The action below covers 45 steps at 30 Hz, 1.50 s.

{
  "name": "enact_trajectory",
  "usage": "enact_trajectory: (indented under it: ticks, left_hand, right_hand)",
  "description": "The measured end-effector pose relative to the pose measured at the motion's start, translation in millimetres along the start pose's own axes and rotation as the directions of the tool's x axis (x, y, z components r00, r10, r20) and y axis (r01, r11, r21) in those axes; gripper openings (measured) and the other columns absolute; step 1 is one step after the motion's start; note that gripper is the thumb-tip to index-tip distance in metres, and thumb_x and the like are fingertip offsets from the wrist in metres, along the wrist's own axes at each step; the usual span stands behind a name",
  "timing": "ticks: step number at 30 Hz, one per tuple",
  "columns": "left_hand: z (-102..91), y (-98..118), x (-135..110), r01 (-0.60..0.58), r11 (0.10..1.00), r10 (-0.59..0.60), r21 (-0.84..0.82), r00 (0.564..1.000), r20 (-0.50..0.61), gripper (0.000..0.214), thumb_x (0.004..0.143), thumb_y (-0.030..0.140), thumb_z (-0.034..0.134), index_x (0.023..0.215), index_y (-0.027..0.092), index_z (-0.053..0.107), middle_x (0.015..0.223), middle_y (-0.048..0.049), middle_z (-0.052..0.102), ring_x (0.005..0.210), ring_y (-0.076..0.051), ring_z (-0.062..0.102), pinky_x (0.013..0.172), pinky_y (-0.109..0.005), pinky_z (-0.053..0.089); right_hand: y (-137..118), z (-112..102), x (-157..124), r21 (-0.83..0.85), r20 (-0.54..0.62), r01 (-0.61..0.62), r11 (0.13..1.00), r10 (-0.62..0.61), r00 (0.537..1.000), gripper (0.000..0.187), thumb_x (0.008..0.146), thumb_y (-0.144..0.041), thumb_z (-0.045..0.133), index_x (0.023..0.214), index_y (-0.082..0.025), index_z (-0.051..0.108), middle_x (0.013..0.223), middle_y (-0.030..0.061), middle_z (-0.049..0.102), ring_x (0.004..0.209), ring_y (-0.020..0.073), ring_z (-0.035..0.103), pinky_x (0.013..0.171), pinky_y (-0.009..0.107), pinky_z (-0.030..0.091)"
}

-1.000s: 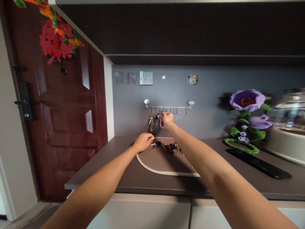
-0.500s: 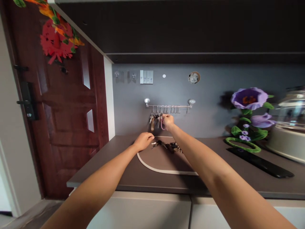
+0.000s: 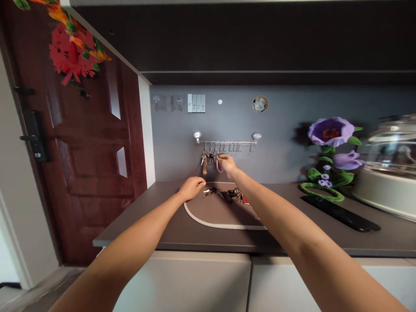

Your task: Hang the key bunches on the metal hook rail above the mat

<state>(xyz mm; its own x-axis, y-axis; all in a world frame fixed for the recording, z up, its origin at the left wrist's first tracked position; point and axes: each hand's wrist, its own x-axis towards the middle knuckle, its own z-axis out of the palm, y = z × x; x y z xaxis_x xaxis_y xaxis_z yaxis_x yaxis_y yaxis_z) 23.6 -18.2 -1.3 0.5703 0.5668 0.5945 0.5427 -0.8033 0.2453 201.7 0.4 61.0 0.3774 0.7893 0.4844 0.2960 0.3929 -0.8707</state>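
My right hand (image 3: 227, 164) is at the wall, its fingers pinched on a key ring with a pink strap (image 3: 219, 165), close under the hook rail (image 3: 224, 142). Whether that ring still hangs on its hook I cannot tell. Just left of it, other keys (image 3: 204, 159) with a brown tag (image 3: 205, 167) dangle from the rail. Lower down, my left hand (image 3: 191, 188) hovers at or rests on the mat's left edge, fingers curled together with nothing visible in them. Several more keys (image 3: 232, 194) lie on the brown mat (image 3: 217, 214), partly behind my right forearm.
Purple fabric flowers (image 3: 331, 132), a long black object (image 3: 341, 214) and a white-based appliance with a clear top (image 3: 383, 182) stand or lie on the right of the counter (image 3: 169, 236). A dark shelf (image 3: 247, 39) overhangs above. A red-brown door (image 3: 87, 173) is at left.
The whole view has shifted slightly, moving the scene a little left and up. Both hands keep nearly the same places, and a red item among the keys on the mat now shows.
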Motion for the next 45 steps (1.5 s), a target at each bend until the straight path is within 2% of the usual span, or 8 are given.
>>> enact_trajectory:
  ticks: [3, 9, 15, 20, 23, 32, 40, 45]
  left_hand:
    - [0.2, -2.6, 0.0, 0.001, 1.000, -0.001, 0.004, 1.000, 0.014, 0.024, 0.083, 0.024, 0.043, 0.085, 0.016, 0.065, 0.082, -0.0043, 0.066, 0.074, -0.014, 0.058, 0.072, -0.023, 0.041]
    - [2.5, -8.5, 0.2, -0.009, 1.000, 0.009, 0.019, 0.999, 0.036, 0.024, 0.083, 0.024, 0.044, 0.092, 0.016, 0.065, 0.092, -0.0056, 0.066, 0.085, -0.016, 0.058, 0.077, -0.025, 0.041]
    - [2.0, -6.3, -0.7, -0.016, 1.000, 0.016, 0.004, 0.993, 0.114, 0.024, 0.082, 0.022, 0.045, 0.096, 0.017, 0.064, 0.095, -0.0047, 0.066, 0.085, -0.016, 0.058, 0.078, -0.026, 0.042]
    - [5.5, -6.6, 0.0, -0.049, 0.998, 0.041, 0.049, 0.989, 0.143, 0.026, 0.084, 0.022, 0.043, 0.101, 0.017, 0.061, 0.104, -0.0056, 0.063, 0.095, -0.017, 0.055, 0.084, -0.028, 0.040]
    - [9.6, -8.6, -0.1, -0.091, 0.994, 0.078, 0.057, 0.978, 0.194, 0.028, 0.085, 0.020, 0.039, 0.105, 0.019, 0.058, 0.106, -0.0048, 0.062, 0.097, -0.017, 0.054, 0.085, -0.028, 0.040]
    - [14.0, -10.3, 2.2, -0.179, 0.969, 0.128, 0.170, 0.953, 0.273, 0.028, 0.086, 0.020, 0.038, 0.107, 0.021, 0.056, 0.102, -0.0045, 0.061, 0.094, -0.018, 0.052, 0.082, -0.029, 0.038]
    - [11.9, -5.3, 4.3, -0.199, 0.952, 0.121, 0.234, 0.943, 0.310, 0.020, 0.084, 0.022, 0.041, 0.095, 0.020, 0.058, 0.090, -0.0054, 0.060, 0.086, -0.018, 0.052, 0.077, -0.027, 0.037]
    - [12.0, -4.8, 5.3, -0.204, 0.945, 0.119, 0.257, 0.943, 0.311, 0.017, 0.084, 0.020, 0.042, 0.086, 0.019, 0.059, 0.084, -0.0054, 0.060, 0.084, -0.018, 0.052, 0.073, -0.026, 0.036]
  right_hand:
    - [1.3, -2.2, -8.5, -0.027, 0.046, -0.009, 1.000, 0.010, 0.999, 0.019, 0.068, -0.018, 0.058, 0.086, -0.014, 0.058, 0.076, 0.0014, 0.063, 0.070, 0.0095, 0.056, 0.070, 0.023, 0.045]
    - [6.9, -8.8, -44.2, -0.110, 0.191, 0.105, 0.988, -0.082, 0.978, 0.021, 0.072, -0.016, 0.054, 0.092, -0.014, 0.060, 0.095, 0.0046, 0.063, 0.085, 0.0103, 0.056, 0.083, 0.025, 0.041]
    - [20.1, -24.8, -76.6, -0.355, 0.332, 0.196, 0.914, -0.073, 0.941, 0.017, 0.075, -0.018, 0.052, 0.087, -0.015, 0.063, 0.084, 0.0037, 0.065, 0.074, 0.0119, 0.058, 0.077, 0.025, 0.042]
    - [36.2, -30.8, -72.8, -0.517, 0.414, 0.343, 0.784, -0.122, 0.902, 0.017, 0.075, -0.016, 0.052, 0.086, -0.017, 0.065, 0.086, 0.0057, 0.067, 0.078, 0.0149, 0.059, 0.077, 0.025, 0.041]
    - [40.3, -29.0, -68.4, -0.564, 0.446, 0.375, 0.736, -0.111, 0.888, 0.016, 0.075, -0.014, 0.052, 0.083, -0.017, 0.066, 0.088, 0.0070, 0.067, 0.081, 0.0170, 0.060, 0.077, 0.025, 0.041]
    - [41.1, -21.7, -69.8, -0.620, 0.470, 0.357, 0.699, -0.034, 0.882, 0.017, 0.072, -0.011, 0.053, 0.080, -0.016, 0.066, 0.084, 0.0072, 0.067, 0.077, 0.0172, 0.059, 0.072, 0.023, 0.039]
    - [40.1, -18.1, -70.2, -0.649, 0.506, 0.419, 0.635, -0.050, 0.861, 0.018, 0.075, -0.014, 0.050, 0.080, -0.016, 0.067, 0.087, 0.0084, 0.067, 0.079, 0.0184, 0.059, 0.070, 0.023, 0.038]
    - [40.8, -17.6, -69.0, -0.651, 0.510, 0.423, 0.630, -0.050, 0.859, 0.017, 0.075, -0.014, 0.050, 0.080, -0.016, 0.067, 0.087, 0.0083, 0.067, 0.078, 0.0182, 0.059, 0.069, 0.023, 0.038]
